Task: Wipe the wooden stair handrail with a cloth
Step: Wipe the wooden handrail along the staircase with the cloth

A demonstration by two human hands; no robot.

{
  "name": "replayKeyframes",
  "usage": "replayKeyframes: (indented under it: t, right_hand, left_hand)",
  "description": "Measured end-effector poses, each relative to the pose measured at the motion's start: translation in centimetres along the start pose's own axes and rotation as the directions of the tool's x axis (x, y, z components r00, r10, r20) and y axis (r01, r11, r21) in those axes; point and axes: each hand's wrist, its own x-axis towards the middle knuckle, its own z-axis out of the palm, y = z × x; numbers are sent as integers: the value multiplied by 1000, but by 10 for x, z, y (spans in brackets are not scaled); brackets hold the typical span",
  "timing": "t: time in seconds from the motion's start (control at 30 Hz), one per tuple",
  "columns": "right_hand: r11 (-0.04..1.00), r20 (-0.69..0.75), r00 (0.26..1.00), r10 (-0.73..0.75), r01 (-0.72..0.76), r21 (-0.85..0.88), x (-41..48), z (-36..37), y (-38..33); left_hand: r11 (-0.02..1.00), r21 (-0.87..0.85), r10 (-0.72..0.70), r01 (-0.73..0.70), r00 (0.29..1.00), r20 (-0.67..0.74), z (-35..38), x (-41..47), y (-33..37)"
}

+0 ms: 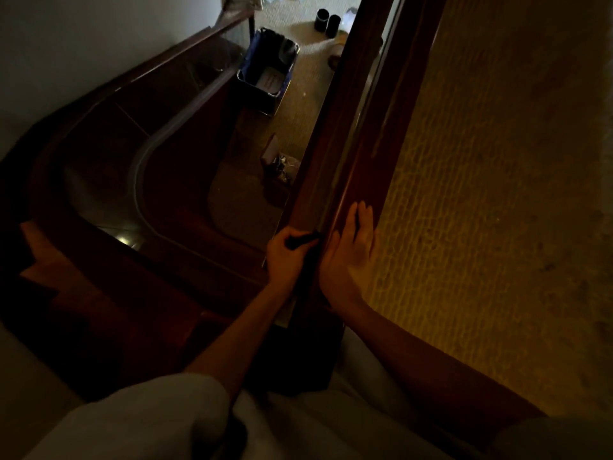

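Dim stairwell above carpeted floor [303,94] | wooden handrail [348,134] runs up centre | left hand [285,257] grip clenched round dark cloth [300,240] at rail's left face | right hand [351,247] grip released, flat on rail | blue-lined bin [288,79] below holds pale sheet [270,82]

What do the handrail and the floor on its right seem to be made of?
Handrail: dark reddish wood, apparently varnished; a pale sheen runs along it. Floor: seemingly beige carpet, matte, with ribbed woven rows.
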Motion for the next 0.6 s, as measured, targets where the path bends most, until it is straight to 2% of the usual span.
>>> replayKeyframes:
  t: [0.1, 0.23, 0.3, 0.37, 0.4, 0.47, 0.53, 0.6]
  right_hand:
    - [1000, 10, 1000, 7, -7, -18, 1, -4, -4]
    - [999, -9, 999, -37, 38, 26, -3, -15, -5]
    - [995, 102, 994, -37, 27, 96, -1, -21, -1]
    - [949, 173, 983, -56, -1, 314, -1, -29, 1]
    - [877, 195, 980, -42, -57, 477, -4, -38, 0]
    - [602, 280, 959, 52, -254, 757, -14, -56, -4]
    - [342, 386, 912, 138, -410, 846, -24, -70, -4]
    - [204, 391, 902, 180, -424, 883, -26, -80, 1]
  left_hand:
    - [997, 66, -34, 33, 999, 14, -15, -17, -5]
    - [985, 155, 72, -81, 996, 59, -23, -32, 11]
    - [994, 54, 94, -94, 995, 13, -21, -41, 28]
    - [990, -92, 100, -102, 995, -26, -15, -51, 48]
    - [982, -156, 105, -106, 994, -15, -10, -56, 57]
    - [959, -272, 101, -82, 993, 59, 3, -69, 70]
    - [944, -328, 98, -43, 984, 151, 19, -81, 76]
    - [950, -312, 101, -34, 974, 201, 32, -95, 76]
